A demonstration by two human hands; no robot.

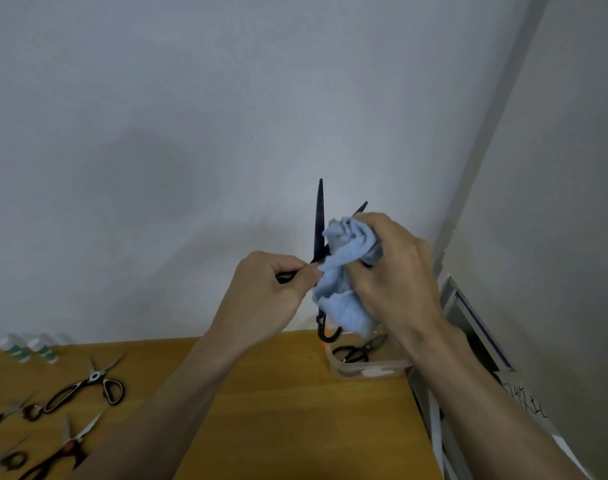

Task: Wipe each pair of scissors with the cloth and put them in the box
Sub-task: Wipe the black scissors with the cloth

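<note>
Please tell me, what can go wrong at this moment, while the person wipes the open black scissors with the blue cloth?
1. The black scissors are open with sharp tips up; the right hand rubbing with the light blue cloth could slip onto an edge.
2. The left hand seems to grip only one handle, so the blades might swing shut on the cloth or fingers.
3. If dropped, they could fall beside the clear plastic box near the wooden table's edge.

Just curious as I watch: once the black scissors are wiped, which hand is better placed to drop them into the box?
Probably the left hand. It already grips the black scissors by a handle, while the right hand is full of blue cloth. The clear box sits just below the scissors, so only a short lowering is needed.
</note>
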